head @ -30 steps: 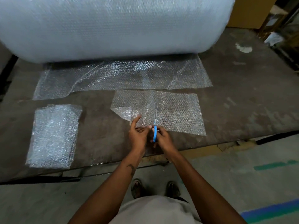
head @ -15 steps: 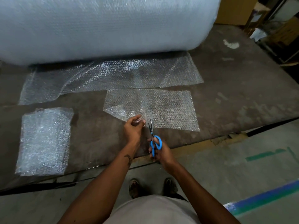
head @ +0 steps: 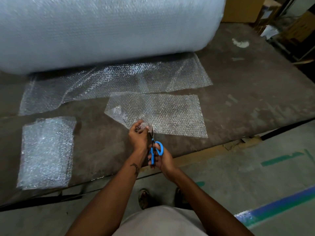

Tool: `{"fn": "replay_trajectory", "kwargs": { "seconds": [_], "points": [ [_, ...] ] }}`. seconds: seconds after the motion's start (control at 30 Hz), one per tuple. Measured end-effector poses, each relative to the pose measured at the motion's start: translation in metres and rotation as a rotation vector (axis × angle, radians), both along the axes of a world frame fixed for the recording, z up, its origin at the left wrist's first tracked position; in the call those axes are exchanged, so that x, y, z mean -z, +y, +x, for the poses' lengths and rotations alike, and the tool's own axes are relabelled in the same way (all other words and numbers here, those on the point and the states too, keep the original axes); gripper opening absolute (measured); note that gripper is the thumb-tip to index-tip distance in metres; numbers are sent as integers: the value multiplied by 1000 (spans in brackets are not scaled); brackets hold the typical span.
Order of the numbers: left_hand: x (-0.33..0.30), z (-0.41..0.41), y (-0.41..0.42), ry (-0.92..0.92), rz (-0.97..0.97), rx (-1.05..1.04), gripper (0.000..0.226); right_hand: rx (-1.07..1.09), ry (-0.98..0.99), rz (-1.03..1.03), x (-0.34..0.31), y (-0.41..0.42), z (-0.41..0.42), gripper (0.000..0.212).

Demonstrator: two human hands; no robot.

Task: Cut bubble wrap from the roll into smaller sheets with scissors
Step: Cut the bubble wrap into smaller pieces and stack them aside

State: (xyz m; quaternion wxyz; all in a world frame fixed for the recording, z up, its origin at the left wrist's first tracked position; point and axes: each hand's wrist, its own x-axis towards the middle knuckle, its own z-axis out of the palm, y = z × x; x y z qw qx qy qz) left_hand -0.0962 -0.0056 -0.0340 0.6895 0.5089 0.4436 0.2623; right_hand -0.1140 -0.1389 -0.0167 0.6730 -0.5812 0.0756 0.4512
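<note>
A huge roll of bubble wrap point(head: 105, 29) lies across the back of the dark surface point(head: 247, 103), and its loose end point(head: 119, 82) spreads flat toward the person. Just in front of that loose end lies a smaller cut sheet point(head: 170, 113), with its left corner lifted and creased.

The left hand point(head: 138, 135) pinches the near edge of this sheet, with the fingers curled around a bunched bit of the plastic. The right hand point(head: 159, 158) grips the blue-handled scissors point(head: 154, 149), with its fingers through the handle loops. The blades point away from the person and meet the sheet's near edge just beside the left hand's fingertips. Whether the blades are apart or together is hard to tell, as they are thin and partly hidden.

To the left on the surface, well apart from the hands, rests a stack of cut sheets point(head: 46, 152) near the front edge. Below the surface edge, the person's feet stand on a grey floor point(head: 238, 176) marked with green and blue tape lines.
</note>
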Motion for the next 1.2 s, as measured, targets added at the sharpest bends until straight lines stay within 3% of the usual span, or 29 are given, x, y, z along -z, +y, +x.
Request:
{"fn": "replay_trajectory", "kwargs": {
  "seconds": [0.23,0.37,0.63,0.83,1.03,1.2],
  "points": [
    [-1,-14,-9,-9,15,-33,37,-45,-93,25,0,21,15,30],
    [-4,-16,-6,-42,-22,-71,35,-114,-217,19,-3,18,13,43],
    [-8,-14,-6,-19,-33,-89,38,-159,-376,-33,13,9,9,17],
    [-10,-12,-7,-6,-8,-72,43,-110,-310,-56,-3,14,9,15],
    [-5,-16,-3,-12,-21,-57,49,-73,-242,-9,-5,21,6,41],
    [-8,-20,-2,-46,-50,-25,49,-76,-218,19,-11,29,9,32]
  ]
}}
